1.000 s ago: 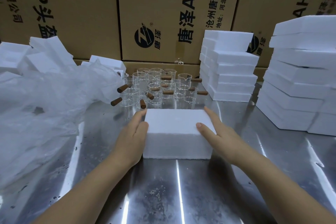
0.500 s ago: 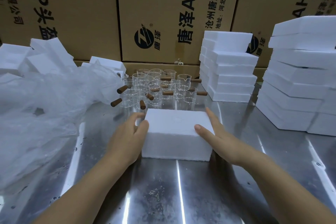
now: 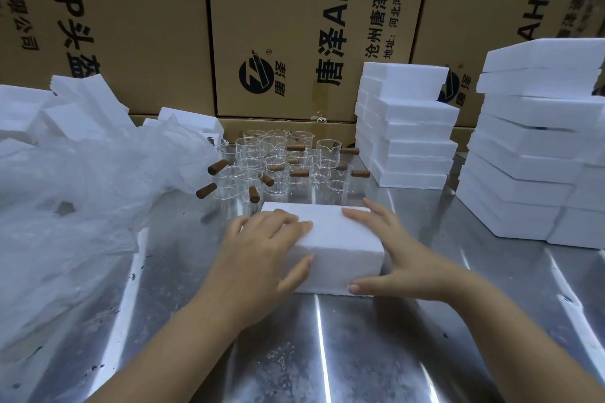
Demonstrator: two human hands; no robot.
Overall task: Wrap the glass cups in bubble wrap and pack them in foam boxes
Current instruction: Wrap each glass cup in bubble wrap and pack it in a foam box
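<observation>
On the steel table (image 3: 327, 353), nearest the camera, one foam box (image 3: 337, 239) was held between both hands, with its lid on. The left hand (image 3: 262, 249) was laid over the box's left corner, fingers bent across the top and thumb pressed to the front face, so that the corner was gripped. The right hand (image 3: 393, 255) was clasped round the right end, fingers along the side and thumb at the lower front edge. Whether a wrapped cup lay inside could not be told, as nothing of the interior was shown.

To the left, a loose heap of bubble wrap (image 3: 82, 206) was spread over the table, and no wrapped cup could be made out in it. Just beyond the box, a cluster of glass cups (image 3: 278, 167) with brown handles was left standing bare, none of them wrapped.

Farther back and to the right, boxes were piled in two stacks (image 3: 406, 127) (image 3: 530, 157); whether these were packed or empty could not be judged. Loose foam pieces (image 3: 65, 108) were heaped at the far left, and cartons (image 3: 288, 26) were stacked behind everything.

Most of the work was therefore judged to remain: every visible cup was yet to be wrapped and boxed.
</observation>
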